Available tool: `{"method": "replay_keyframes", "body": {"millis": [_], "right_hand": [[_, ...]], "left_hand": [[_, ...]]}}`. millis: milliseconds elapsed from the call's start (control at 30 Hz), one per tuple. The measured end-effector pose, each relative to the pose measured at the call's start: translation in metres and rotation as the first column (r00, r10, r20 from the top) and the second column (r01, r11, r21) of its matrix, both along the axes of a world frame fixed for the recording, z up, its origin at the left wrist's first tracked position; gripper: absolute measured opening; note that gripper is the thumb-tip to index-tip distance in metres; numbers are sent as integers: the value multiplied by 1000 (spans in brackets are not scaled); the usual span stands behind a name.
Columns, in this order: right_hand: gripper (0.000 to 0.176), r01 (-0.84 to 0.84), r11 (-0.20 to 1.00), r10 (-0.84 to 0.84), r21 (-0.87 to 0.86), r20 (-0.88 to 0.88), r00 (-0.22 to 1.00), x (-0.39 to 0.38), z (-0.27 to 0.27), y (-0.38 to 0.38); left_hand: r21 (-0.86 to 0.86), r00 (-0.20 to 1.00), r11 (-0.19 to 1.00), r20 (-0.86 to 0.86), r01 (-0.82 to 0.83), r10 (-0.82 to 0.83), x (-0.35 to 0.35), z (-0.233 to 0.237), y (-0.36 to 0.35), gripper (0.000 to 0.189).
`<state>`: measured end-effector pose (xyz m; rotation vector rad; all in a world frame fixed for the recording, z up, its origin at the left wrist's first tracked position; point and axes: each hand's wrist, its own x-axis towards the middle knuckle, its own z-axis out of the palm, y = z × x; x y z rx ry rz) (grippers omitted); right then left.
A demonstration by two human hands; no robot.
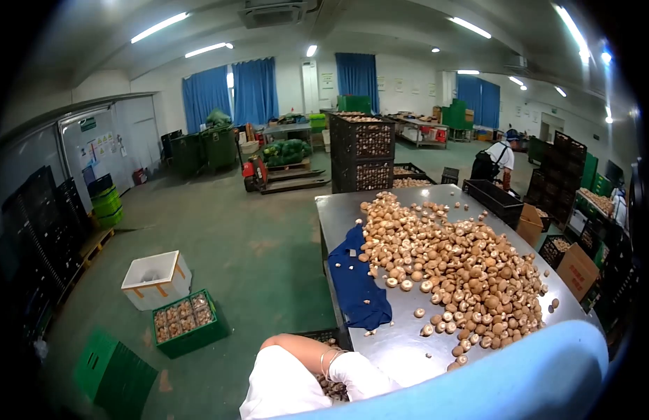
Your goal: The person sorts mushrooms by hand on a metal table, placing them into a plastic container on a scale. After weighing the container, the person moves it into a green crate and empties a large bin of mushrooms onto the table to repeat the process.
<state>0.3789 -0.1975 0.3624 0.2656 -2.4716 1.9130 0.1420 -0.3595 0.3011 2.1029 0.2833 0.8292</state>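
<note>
My left hand (363, 378), in a white glove with bracelets at the wrist, is at the bottom of the head view beside the table edge. Its fingers are hidden behind a large light blue shape (492, 374) close to the camera, so its grip does not show. A black crate (323, 336) with mushrooms lies partly hidden under that arm. Brown shiitake mushrooms (450, 259) are heaped on the metal table (401, 346). A dark blue cloth (359, 297) lies along the table's left edge, with a few mushroom bits on it. My right hand is out of view.
A white foam box (156, 280) and a green crate of packed mushrooms (184, 322) stand on the floor at left. Stacked mushroom crates (363, 147) rise behind the table. A pallet jack (282, 175) is further back. A person (496, 157) bends over beyond the table.
</note>
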Motion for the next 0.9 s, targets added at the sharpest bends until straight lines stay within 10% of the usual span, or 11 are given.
{"method": "replay_keyframes", "body": {"millis": [533,633,767,900], "right_hand": [[31,85,996,-84,-19,72,994,37,-2,-21],[31,138,990,-135,-19,113,984,91,-5,-26],[32,258,965,-232,-53,294,927,206,-18,-87],[22,314,949,-162,-4,850,501,256,-187,-169]], "left_hand": [[-10,1000,1000,-7,28,-28,-4,45,-39,41],[-250,997,965,-27,-81,77,-26,82,-48,40],[-494,936,814,-312,-306,163,-64,6,-52,21],[-760,786,538,-561,-364,-260,-89,-120,-122,16]]}}
